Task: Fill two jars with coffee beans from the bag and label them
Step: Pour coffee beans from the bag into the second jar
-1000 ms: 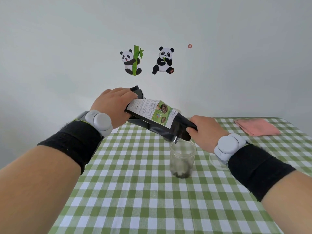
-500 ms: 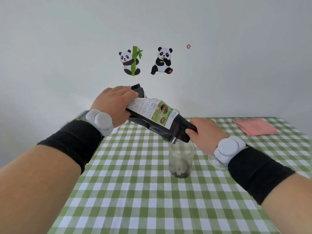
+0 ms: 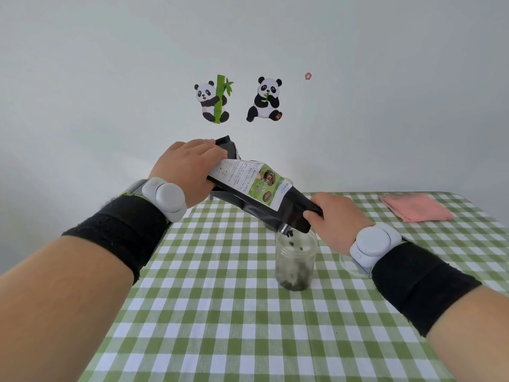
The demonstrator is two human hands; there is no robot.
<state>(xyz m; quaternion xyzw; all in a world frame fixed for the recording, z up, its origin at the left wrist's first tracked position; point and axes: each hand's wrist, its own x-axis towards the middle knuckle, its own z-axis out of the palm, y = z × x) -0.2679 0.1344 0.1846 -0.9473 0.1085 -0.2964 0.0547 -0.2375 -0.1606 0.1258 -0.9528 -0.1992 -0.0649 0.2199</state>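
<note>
Beans (image 3: pixel 289 235) now drop, seemingly, from bag (image 3: pixel 259 194) into jar (image 3: pixel 295 260).

You have two hands in view, your left hand (image 3: pixel 187 168) and your right hand (image 3: pixel 337 217). You have one black foil coffee bag with a white-and-green label (image 3: pixel 260 194), one clear plastic jar (image 3: pixel 296 260), one folded pink cloth (image 3: pixel 416 208) and one green-and-white checked tablecloth (image 3: pixel 220 312). Two panda stickers (image 3: pixel 212 99) are on the wall, plus one small pink flower sticker (image 3: pixel 308 76). You wear two grey wrist devices (image 3: pixel 166 197) and two black wristbands (image 3: pixel 121 230).
</note>
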